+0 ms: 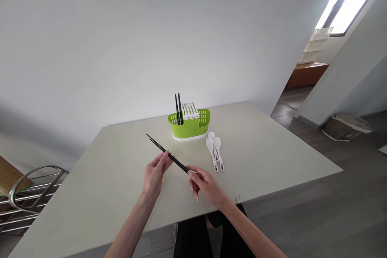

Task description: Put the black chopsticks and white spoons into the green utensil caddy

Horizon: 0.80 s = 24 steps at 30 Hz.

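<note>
A pair of black chopsticks (179, 163) is held above the table between my two hands, slanting up to the left. My left hand (155, 172) pinches them near the middle with thumb and fingers. At their lower right end, my right hand (207, 185) is closed around them. Beyond my hands stands a green utensil holder (189, 131) with a white base and a white slotted rack. Another pair of black chopsticks (178, 109) stands upright in its left part. To the right of the holder, three white spoons (217, 143) lie on the table with overlapping bowls.
The pale table (121, 153) meets the wall behind the holder. On the left, a metal rack (39, 187) stands beside the table edge. A bin (347, 126) sits on the floor at the far right.
</note>
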{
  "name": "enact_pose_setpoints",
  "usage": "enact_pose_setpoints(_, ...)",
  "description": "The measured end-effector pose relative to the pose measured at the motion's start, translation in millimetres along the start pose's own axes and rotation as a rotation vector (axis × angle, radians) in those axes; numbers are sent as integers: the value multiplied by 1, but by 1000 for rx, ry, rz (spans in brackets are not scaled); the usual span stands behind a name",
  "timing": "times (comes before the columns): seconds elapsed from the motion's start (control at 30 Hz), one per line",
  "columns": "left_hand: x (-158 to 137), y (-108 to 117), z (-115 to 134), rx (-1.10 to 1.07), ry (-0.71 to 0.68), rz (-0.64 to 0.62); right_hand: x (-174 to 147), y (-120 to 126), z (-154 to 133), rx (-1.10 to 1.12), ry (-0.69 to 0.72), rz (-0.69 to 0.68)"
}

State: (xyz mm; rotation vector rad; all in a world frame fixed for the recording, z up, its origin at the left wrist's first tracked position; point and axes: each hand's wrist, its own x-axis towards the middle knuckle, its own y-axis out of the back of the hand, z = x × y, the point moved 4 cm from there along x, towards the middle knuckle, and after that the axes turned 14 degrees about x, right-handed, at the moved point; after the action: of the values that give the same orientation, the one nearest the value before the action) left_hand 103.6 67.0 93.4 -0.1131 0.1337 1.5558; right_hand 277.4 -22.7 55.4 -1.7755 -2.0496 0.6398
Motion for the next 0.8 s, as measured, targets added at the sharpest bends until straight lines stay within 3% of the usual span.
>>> enact_pose_setpoints(0.53,-7,-2,-12,101,-40,-116,11,0,14,35,18,106)
enact_pose_setpoints(0.8,-6,1,-7,104,-38,-86,12,4,10,8,7,167)
